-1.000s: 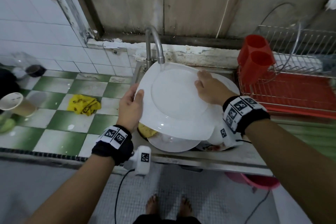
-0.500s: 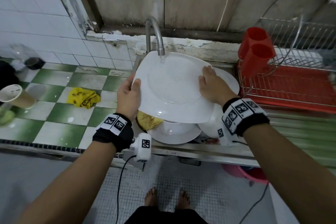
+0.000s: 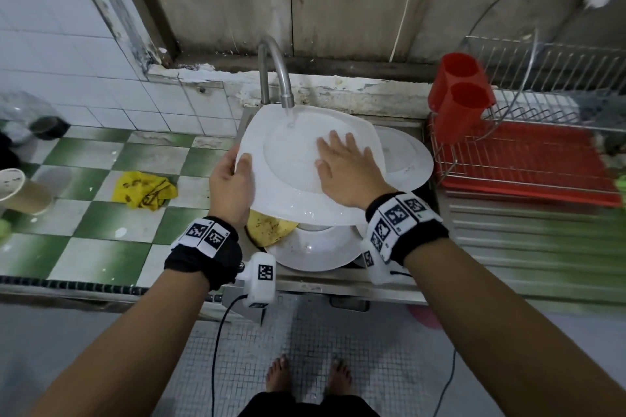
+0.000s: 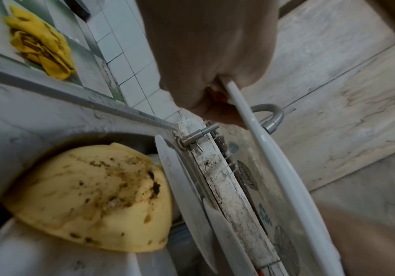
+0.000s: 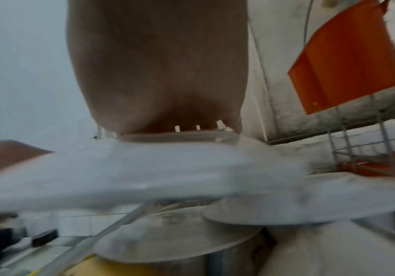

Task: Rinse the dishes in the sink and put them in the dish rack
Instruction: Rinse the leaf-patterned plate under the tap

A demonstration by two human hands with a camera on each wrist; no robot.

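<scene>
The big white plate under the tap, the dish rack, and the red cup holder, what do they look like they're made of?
Big white plate: probably glazed ceramic; glossy, thin hard rim, though melamine is possible.
Dish rack: thin metal wire, silvery and shiny, over a red tray.
Red cup holder: likely plastic; uniform matte red, moulded shape.

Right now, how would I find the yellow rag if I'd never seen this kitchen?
Start at the tap over the sink and look left onto the green-and-white checkered counter. The yellow rag lies crumpled there, apart from the dishes. Unlike the yellow sponge tucked in the sink under the plates, it sits on the tiles with dark stains.
</scene>
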